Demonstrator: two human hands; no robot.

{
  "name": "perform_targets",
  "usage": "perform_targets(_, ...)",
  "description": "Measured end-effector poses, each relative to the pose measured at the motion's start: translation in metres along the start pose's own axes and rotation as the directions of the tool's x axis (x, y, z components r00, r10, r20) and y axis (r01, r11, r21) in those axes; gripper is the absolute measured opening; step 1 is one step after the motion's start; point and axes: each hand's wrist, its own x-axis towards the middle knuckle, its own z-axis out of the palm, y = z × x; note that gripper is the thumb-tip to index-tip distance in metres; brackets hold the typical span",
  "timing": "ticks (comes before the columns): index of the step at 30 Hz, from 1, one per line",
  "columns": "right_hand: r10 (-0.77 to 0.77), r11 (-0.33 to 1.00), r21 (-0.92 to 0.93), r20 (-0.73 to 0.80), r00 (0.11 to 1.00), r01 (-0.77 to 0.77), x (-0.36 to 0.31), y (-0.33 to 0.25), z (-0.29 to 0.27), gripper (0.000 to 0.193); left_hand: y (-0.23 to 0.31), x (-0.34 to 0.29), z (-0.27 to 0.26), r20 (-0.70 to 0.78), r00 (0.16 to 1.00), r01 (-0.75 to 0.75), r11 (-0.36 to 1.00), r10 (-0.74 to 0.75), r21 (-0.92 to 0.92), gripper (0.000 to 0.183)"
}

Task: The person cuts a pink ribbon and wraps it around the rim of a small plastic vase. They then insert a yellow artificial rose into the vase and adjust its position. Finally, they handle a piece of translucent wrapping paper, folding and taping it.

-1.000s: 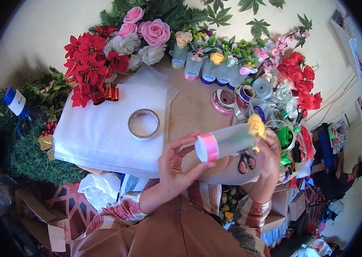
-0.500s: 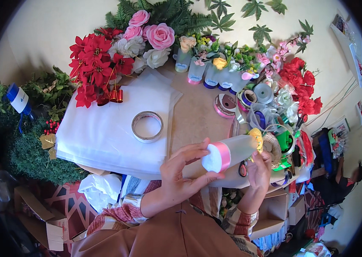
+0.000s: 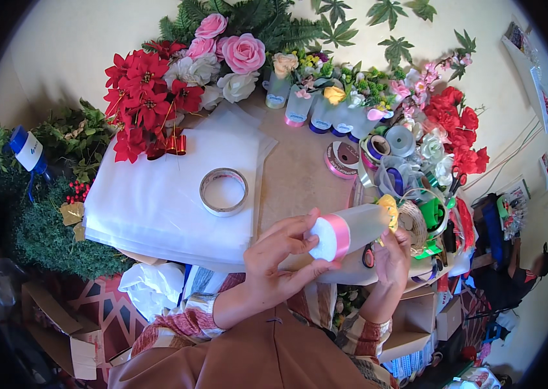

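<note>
A frosted cylinder lies tilted sideways between my hands, its white round base toward the left. Around that base runs a pink ribbon band. My left hand grips the base end, thumb below and fingers above. At the other end, where a yellow flower sticks out, my right hand pinches the cylinder's rim beside the petals. Left of these, a roll of tape rests on a stack of white translucent sheets.
Several finished frosted cylinders with flowers stand along the back. Ribbon spools and red scissors crowd the right side, with more red-handled scissors near my right hand. Red poinsettias overhang the sheets. A person sits far right.
The cylinder has turned and shifted very slightly to the right at its base. Both hands keep the same hold.
</note>
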Motion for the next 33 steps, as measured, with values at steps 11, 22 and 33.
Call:
perform_targets(11,-0.009,0.999,0.040,0.015,1.000,0.008,-0.0004,-0.0003,-0.0040,0.018,0.0015,0.0015,-0.0006,0.010,1.000,-0.021,0.999,0.021,0.029,0.027)
perform_targets(22,-0.011,1.000,0.017,0.027,1.000,0.010,-0.0007,-0.0008,-0.0031,0.019,0.0012,0.0038,-0.0001,-0.004,0.997,-0.080,0.995,0.081,0.065,0.025)
perform_targets(33,-0.011,1.000,0.023,0.017,1.000,0.011,-0.0019,-0.0004,-0.0062,0.020,-0.0020,-0.0005,-0.0005,0.010,1.000,-0.002,1.000,0.002,0.019,0.026)
